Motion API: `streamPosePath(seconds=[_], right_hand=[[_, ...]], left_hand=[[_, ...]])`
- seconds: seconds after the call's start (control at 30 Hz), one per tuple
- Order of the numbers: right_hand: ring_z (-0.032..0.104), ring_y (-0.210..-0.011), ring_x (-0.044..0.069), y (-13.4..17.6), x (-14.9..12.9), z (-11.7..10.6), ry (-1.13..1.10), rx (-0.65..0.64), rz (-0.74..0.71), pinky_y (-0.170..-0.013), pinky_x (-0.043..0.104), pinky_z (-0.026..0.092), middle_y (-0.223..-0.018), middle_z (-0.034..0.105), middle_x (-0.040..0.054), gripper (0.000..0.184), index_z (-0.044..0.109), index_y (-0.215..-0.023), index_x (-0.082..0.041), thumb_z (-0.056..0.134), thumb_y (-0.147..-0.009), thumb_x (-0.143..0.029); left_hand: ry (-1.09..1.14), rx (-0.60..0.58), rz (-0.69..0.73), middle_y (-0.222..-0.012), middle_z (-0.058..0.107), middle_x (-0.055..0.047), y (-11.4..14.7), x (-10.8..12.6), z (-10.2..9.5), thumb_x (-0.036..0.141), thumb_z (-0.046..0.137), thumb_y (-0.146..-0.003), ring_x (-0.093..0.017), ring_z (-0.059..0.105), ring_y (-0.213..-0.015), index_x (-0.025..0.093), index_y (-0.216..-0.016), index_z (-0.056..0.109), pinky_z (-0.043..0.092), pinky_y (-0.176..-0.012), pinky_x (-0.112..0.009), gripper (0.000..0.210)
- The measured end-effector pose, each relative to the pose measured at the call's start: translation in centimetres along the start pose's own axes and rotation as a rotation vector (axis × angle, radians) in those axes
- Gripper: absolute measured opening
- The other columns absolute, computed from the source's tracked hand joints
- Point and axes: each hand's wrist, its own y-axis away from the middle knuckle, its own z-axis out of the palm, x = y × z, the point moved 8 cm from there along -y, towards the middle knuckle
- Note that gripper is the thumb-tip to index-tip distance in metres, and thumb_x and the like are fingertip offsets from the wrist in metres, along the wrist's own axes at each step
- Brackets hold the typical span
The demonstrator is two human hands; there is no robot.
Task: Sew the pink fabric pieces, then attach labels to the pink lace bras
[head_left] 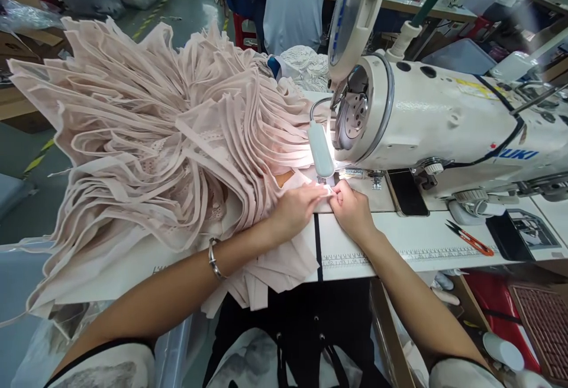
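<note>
Left hand (295,213): fingertips and thumb pinched together on the edge of a pale pink piece (327,190), silver bracelet (214,258) around the forearm behind it
Right hand (352,210): thumb and forefinger closed on the same edge, just beside the left fingertips, the other fingers curled in
Position of the piece: at the needle end of the sewing machine (426,116), by the lower end of a small grey-green lamp (320,151); whether the presser foot bears on it cannot be told
Cloth heap (177,128): pale pink layers fanned over the left of the table (346,237)
Tools: orange-handled snips (474,242) near the printed ruler (435,254)
Beyond: a person in light blue (293,9), back turned
</note>
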Motion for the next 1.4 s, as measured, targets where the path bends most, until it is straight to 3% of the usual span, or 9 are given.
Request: streamPosePath(seconds=[0.1, 0.27, 0.4, 0.57, 0.8, 0.93, 1.07, 1.23, 1.4], right_hand=[[0.046, -0.051, 0.017, 0.0, -0.2, -0.2, -0.050, -0.009, 0.017, -0.057, 0.027, 0.034, -0.057, 0.054, -0.0026, 0.005, 0.045, -0.080, -0.024, 0.045, -0.085, -0.026], [0.048, -0.050, 0.016, -0.1, -0.4, -0.4, -0.072, -0.013, 0.046, -0.056, 0.027, 0.034, -0.056, 0.055, -0.0021, 0.011, 0.042, -0.078, -0.025, 0.040, -0.088, -0.028], [0.046, -0.049, 0.016, -0.1, -0.4, -0.4, -0.057, -0.011, 0.052, -0.056, 0.027, 0.033, -0.055, 0.053, -0.0027, 0.011, 0.042, -0.078, -0.025, 0.040, -0.088, -0.028], [0.049, -0.050, 0.016, -0.1, -0.3, -0.3, -0.047, -0.010, 0.052, -0.056, 0.027, 0.034, -0.056, 0.055, -0.0022, 0.012, 0.044, -0.078, -0.024, 0.040, -0.089, -0.028], [0.050, -0.051, 0.016, -0.1, -0.2, -0.5, -0.064, -0.056, 0.065, -0.057, 0.028, 0.037, -0.058, 0.056, -0.0021, 0.011, 0.048, -0.082, -0.023, 0.041, -0.090, -0.026], [0.061, -0.074, 0.019, 0.2, -0.7, -0.8, -0.159, -0.207, -0.093, -0.066, 0.030, 0.048, -0.081, 0.065, 0.0041, 0.014, 0.056, -0.098, -0.021, 0.052, -0.092, -0.032], [0.056, -0.113, 0.026, 0.9, -1.1, -1.6, -0.109, -0.072, -0.357, -0.094, 0.043, 0.050, -0.119, 0.062, 0.0135, 0.026, 0.059, -0.118, -0.019, 0.056, -0.094, -0.028], [0.054, -0.108, 0.025, 1.6, -1.4, -0.8, -0.006, 0.036, -0.468, -0.097, 0.042, 0.050, -0.118, 0.064, 0.0116, 0.030, 0.059, -0.126, -0.017, 0.049, -0.098, -0.020], [0.053, -0.103, 0.028, 1.2, -2.2, -0.6, 0.135, 0.028, -0.413, -0.092, 0.045, 0.050, -0.112, 0.062, 0.0130, 0.029, 0.065, -0.121, -0.017, 0.049, -0.099, -0.028]], left_hand=[[-0.103, -0.105, 0.118, -0.131, 0.066, -0.007, 0.7, 1.5, 1.6, 0.006, 0.036, -0.099, -0.022, 0.055, -0.132, 0.016, -0.124, 0.063, 0.044, -0.113, -0.045, 0.039], [-0.466, -0.241, 0.163, -0.138, 0.060, -0.015, 1.3, 2.1, 2.7, -0.001, 0.033, -0.095, -0.029, 0.041, -0.141, 0.004, -0.133, 0.055, 0.039, -0.116, -0.047, 0.045], [-0.613, -0.219, 0.180, -0.140, 0.056, -0.021, 1.2, 2.4, 2.7, 0.000, 0.032, -0.095, -0.032, 0.042, -0.141, -0.001, -0.137, 0.051, 0.038, -0.117, -0.047, 0.046], [-0.611, -0.214, 0.262, -0.137, 0.059, -0.022, 1.2, 2.9, 3.0, -0.001, 0.032, -0.095, -0.026, 0.048, -0.137, -0.003, -0.132, 0.053, 0.040, -0.116, -0.038, 0.042], [-0.667, -0.185, 0.311, -0.135, 0.060, -0.023, 1.3, 3.4, 2.8, 0.000, 0.032, -0.096, -0.028, 0.053, -0.132, -0.005, -0.130, 0.054, 0.043, -0.113, -0.039, 0.041], [-0.628, -0.157, 0.301, -0.132, 0.062, -0.023, 1.1, 3.2, 2.8, 0.002, 0.034, -0.098, -0.027, 0.055, -0.131, -0.004, -0.129, 0.053, 0.042, -0.112, -0.039, 0.037], [-0.572, -0.156, 0.305, -0.130, 0.060, -0.024, 1.2, 3.0, 2.7, 0.004, 0.035, -0.099, -0.028, 0.053, -0.132, -0.005, -0.130, 0.049, 0.040, -0.114, -0.040, 0.035], [-0.539, -0.155, 0.274, -0.133, 0.056, -0.025, 1.1, 2.8, 2.5, 0.003, 0.027, -0.099, -0.025, 0.051, -0.132, -0.003, -0.130, 0.046, 0.043, -0.110, -0.038, 0.037], [-0.531, -0.123, 0.133, -0.118, 0.062, -0.016, 0.3, 2.0, 1.2, 0.008, 0.031, -0.099, -0.026, 0.058, -0.116, 0.010, -0.106, 0.059, 0.048, -0.099, -0.043, 0.029]])
